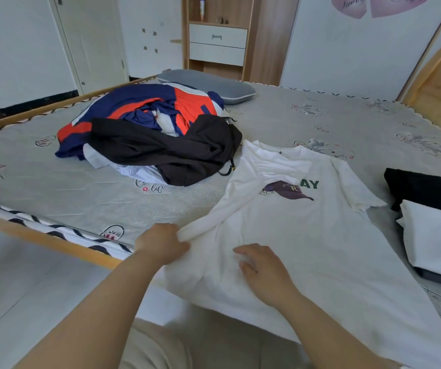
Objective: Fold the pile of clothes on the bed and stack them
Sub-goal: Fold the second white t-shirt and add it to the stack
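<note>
T-shirt [307,235] lies flat on the bed [280,113], collar far and hem near, its left side doubled inward, where the left hand [162,242] pinches the fold while the right hand [263,271] presses flat, fingers spread.

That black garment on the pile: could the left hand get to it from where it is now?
Probably yes. The black garment lies on top of the pile's near side with only bare mattress before it, but the left hand grips the white T-shirt's sleeve and must release it first.
</note>
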